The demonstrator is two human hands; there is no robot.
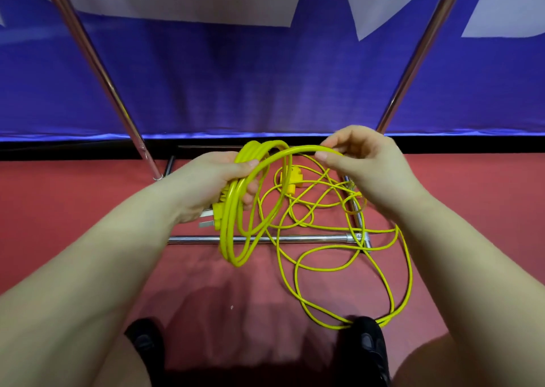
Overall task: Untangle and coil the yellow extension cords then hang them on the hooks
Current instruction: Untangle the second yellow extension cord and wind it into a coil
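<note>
My left hand [212,180] grips a small coil of yellow cord [236,239] with several loops hanging below the fist, and the cord's yellow plug [215,215] with metal prongs sticks out under the palm. My right hand [354,162] pinches the arching run of cord [295,150] between thumb and fingers, just right of the coil. The loose yellow cord [339,268] trails in a tangle over the red floor, with a yellow socket block [290,180] lying among it. No hooks are in view.
A chrome rack frame stands here: two slanted uprights [97,68], [418,53] and a low crossbar [295,238] that the cord lies over. A blue banner [265,85] hangs behind. My black shoes [147,345], [368,345] stand on the red floor; the cord touches the right one.
</note>
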